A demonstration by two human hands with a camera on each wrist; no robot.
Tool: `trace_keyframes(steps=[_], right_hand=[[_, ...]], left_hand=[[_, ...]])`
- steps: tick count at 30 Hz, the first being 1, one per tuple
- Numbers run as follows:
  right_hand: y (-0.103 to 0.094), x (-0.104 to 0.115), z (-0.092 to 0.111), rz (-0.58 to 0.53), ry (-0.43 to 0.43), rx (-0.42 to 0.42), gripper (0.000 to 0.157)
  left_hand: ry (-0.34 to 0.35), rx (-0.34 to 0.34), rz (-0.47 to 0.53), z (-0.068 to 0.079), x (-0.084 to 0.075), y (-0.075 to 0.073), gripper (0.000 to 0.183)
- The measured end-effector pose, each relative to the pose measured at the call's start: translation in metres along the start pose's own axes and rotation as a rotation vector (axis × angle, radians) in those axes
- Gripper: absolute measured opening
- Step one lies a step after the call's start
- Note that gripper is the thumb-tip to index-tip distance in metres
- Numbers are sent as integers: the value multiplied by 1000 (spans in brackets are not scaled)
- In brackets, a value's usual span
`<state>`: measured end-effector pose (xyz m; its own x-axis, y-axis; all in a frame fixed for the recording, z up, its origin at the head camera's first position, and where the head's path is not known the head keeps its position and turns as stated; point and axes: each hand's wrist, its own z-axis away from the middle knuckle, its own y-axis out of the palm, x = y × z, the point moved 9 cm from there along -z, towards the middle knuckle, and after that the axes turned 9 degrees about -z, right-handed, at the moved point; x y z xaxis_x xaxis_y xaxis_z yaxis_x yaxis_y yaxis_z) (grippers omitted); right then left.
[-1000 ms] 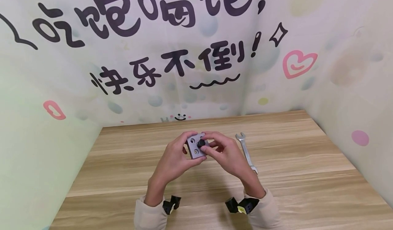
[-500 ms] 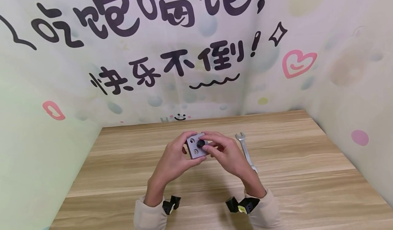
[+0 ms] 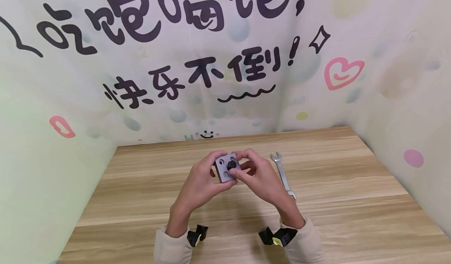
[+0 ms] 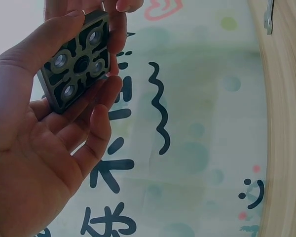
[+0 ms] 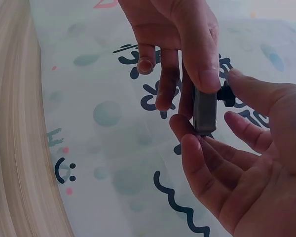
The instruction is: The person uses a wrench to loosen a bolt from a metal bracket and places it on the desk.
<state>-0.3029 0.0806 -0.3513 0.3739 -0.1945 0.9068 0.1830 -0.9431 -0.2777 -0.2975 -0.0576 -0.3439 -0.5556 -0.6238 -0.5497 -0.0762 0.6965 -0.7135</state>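
My left hand (image 3: 199, 183) grips a grey square metal plate (image 3: 223, 168) by its edges, raised above the table and tilted toward the head camera. Holes sit near its corners. A black bolt (image 3: 231, 164) sticks out of its middle. At the bolt is my right hand (image 3: 260, 176), its thumb against the bolt's head and its index finger at the plate's far right corner. The right wrist view has the plate (image 5: 205, 116) edge-on, with the bolt's head (image 5: 229, 95) standing off its face. On the plate's ribbed back (image 4: 82, 64), a central hole shows in the left wrist view.
An open-ended wrench (image 3: 283, 174) lies on the wooden table (image 3: 151, 185), just right of my right hand. Behind the table stands a printed wall (image 3: 211, 115), with side walls left and right. A small black camera is strapped at each sleeve cuff.
My right index finger has shifted off the bolt's head toward the plate's far corner, and the thumb has moved slightly left. The left hand keeps the plate in nearly the same place.
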Motion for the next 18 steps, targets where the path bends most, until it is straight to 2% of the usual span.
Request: trace_keyframes(steps=[3,18], right_hand=[[0,0,0,12,11,-27,20],[1,5,0,44,-77,-25,17]], left_hand=[[-5,1,-7,0,0,1,68],[-8,5,4,1,1,0,69]])
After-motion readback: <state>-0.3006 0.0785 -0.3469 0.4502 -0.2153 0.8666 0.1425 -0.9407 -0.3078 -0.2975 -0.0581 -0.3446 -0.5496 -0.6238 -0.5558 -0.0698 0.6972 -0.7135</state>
